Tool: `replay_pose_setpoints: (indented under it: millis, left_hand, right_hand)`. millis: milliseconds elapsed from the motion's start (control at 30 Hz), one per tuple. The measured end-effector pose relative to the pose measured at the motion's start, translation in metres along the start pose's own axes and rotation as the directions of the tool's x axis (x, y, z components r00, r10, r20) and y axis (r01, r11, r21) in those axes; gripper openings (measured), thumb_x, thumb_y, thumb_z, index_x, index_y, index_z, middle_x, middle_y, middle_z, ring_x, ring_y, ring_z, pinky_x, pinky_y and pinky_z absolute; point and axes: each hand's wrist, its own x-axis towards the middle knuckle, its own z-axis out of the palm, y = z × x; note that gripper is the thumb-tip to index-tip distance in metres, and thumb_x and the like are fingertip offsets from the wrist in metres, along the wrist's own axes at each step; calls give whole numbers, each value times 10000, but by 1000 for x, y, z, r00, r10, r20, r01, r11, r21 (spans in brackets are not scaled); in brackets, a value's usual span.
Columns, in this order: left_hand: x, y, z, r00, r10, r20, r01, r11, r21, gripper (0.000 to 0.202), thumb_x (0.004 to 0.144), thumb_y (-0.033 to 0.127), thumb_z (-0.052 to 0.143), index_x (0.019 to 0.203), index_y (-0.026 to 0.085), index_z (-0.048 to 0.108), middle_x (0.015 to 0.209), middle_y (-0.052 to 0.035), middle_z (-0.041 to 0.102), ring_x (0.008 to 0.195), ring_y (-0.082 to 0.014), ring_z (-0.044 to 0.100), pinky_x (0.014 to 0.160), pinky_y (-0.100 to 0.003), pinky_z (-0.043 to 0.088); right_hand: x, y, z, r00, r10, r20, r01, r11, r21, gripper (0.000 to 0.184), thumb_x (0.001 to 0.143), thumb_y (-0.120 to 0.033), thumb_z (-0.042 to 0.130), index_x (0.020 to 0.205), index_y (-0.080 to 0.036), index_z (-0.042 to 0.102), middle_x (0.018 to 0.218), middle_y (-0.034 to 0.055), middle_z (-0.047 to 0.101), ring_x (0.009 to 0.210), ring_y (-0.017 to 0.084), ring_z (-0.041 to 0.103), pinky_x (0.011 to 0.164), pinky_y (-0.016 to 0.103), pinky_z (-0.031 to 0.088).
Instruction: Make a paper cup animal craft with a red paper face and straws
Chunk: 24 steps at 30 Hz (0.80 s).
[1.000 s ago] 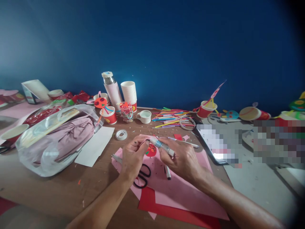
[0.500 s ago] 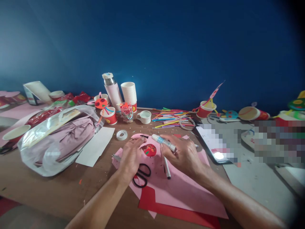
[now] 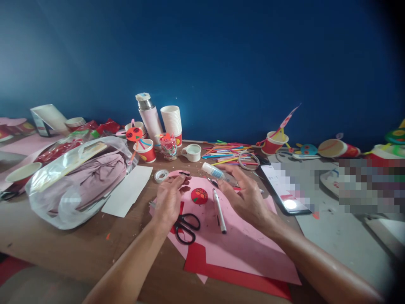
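Note:
My left hand (image 3: 168, 198) pinches a pink paper cut-out (image 3: 177, 173) by its edge, just above the pink paper sheet (image 3: 234, 236). My right hand (image 3: 245, 192) grips a small white glue tube (image 3: 218, 173) with a blue label, its tip pointing left toward the cut-out. A red paper disc (image 3: 199, 196) with a drawn pattern lies on the pink sheet between my hands. Black-handled scissors (image 3: 185, 226) rest under my left wrist. A white pen (image 3: 219, 211) lies beside my right hand.
A roll of tape (image 3: 161, 175), a white card (image 3: 128, 190) and a plastic bag of cloth (image 3: 76, 181) lie at the left. Further back stand a flask (image 3: 148, 116), stacked paper cups (image 3: 171, 120), coloured straws (image 3: 228, 154) and decorated cups (image 3: 274, 145). Red paper (image 3: 240, 278) lies under the pink sheet.
Both hands have lifted away from the red disc, which now lies alone on the pink sheet. The glue tube has moved up and back; my left hand holds the pink cut-out.

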Motion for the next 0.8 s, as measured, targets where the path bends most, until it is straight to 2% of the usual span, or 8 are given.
replay_pose_setpoints:
  millis: [133, 267, 367, 467, 633, 800]
  left_hand:
    - [1, 2, 0, 999, 29, -13, -27, 994, 109, 142, 572, 222, 721, 645, 124, 649, 611, -15, 630, 589, -119, 559, 552, -229, 422]
    - [2, 3, -4, 996, 77, 41, -86, 931, 355, 179, 638, 295, 672, 690, 124, 669, 635, -25, 640, 571, -113, 543, 563, -230, 423]
    - [6, 2, -8, 986, 106, 131, -165, 763, 625, 209, 689, 330, 597, 639, 137, 661, 605, -17, 623, 556, -112, 518, 553, -227, 402]
    - [11, 2, -13, 977, 47, 207, -198, 546, 814, 205, 684, 306, 546, 580, 145, 619, 600, -10, 619, 543, -118, 513, 533, -227, 376]
    - [19, 2, -20, 962, -20, 272, -245, 376, 894, 213, 683, 308, 485, 608, 149, 606, 598, -10, 605, 552, -140, 526, 528, -240, 371]
    - [27, 0, -27, 943, -41, 331, -312, 241, 919, 178, 650, 239, 465, 505, 172, 543, 527, -2, 552, 510, -135, 467, 509, -247, 326]
  right_hand:
    - [0, -2, 0, 997, 73, 27, -75, 993, 95, 287, 841, -219, 490, 1125, -219, 533, 1055, 33, 633, 916, 161, 592, 730, 265, 474]
    - [2, -3, 0, 992, 120, 44, -125, 979, 159, 252, 828, -249, 515, 1075, -206, 544, 978, 34, 630, 815, 150, 587, 616, 235, 457]
    - [3, -1, 2, 988, 153, 15, -153, 973, 173, 231, 810, -272, 541, 1028, -195, 553, 911, 31, 619, 755, 144, 572, 571, 229, 436]
    - [3, 0, 2, 984, 180, -1, -177, 969, 175, 213, 803, -291, 551, 992, -193, 560, 871, 25, 610, 736, 142, 563, 558, 228, 422]
    - [2, -2, 0, 985, 170, -32, -161, 971, 179, 225, 752, -244, 596, 968, -197, 553, 830, 4, 603, 697, 129, 547, 570, 229, 423]
    - [2, -7, -1, 988, 155, -26, -148, 973, 174, 217, 746, -201, 558, 963, -193, 568, 866, 18, 615, 723, 140, 554, 579, 239, 417]
